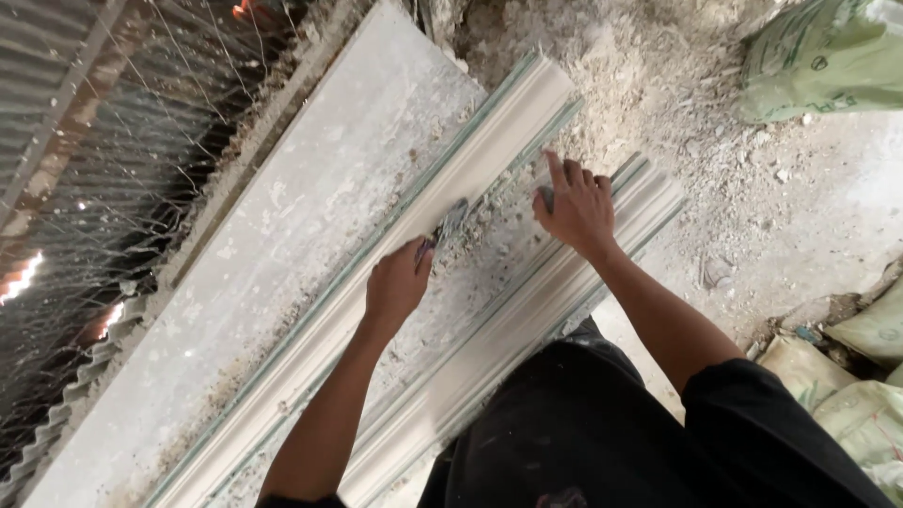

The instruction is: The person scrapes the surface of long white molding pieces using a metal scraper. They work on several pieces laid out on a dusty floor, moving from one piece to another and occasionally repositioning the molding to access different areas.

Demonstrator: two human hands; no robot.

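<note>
On the long pale table (282,216), two white moulded cornice strips are laid side by side, slanting away from the viewer. Between them, a small scraper (450,222) is clenched in the grip of the left hand (397,282), its blade set against the left cornice strip (470,160) amid plaster crumbs. The right hand (576,209) is pressed on the right cornice strip (527,310), a small dark object partly enclosed; its grip cannot be told. Green sacks (828,56) are seen on the dusty floor.
</note>
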